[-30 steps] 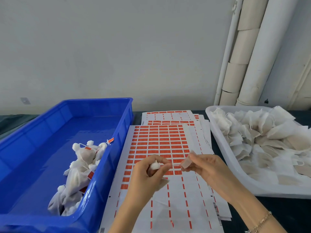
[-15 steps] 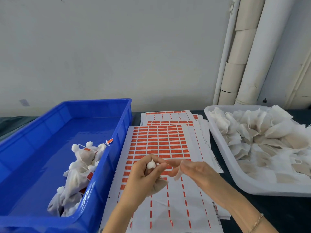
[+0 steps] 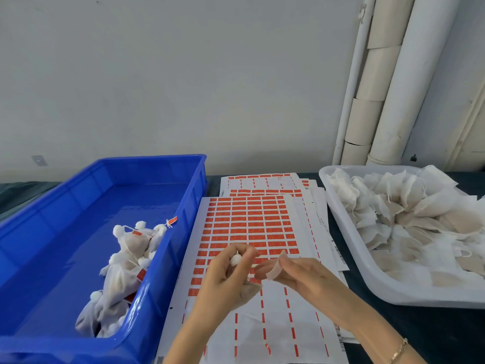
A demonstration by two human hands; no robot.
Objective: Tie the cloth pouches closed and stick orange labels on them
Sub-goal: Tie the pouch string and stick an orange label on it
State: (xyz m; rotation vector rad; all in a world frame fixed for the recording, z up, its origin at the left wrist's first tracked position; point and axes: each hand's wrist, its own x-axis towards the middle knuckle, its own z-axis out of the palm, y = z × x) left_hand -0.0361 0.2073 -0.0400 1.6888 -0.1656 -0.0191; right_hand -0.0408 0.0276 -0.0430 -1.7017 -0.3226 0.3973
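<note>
Both have drawn closer: left grip (image 3: 225, 278) clamped on the pouch (image 3: 234, 260), right grip (image 3: 301, 277) pinching a pale strip (image 3: 274, 270).

Dark worktop (image 3: 446, 332) here: blue rectangular plastic crate (image 3: 170, 258) sitting left, stack of white paper sheets of orange labels (image 3: 249, 219) in the middle, white plastic tray (image 3: 351, 240) right.
</note>
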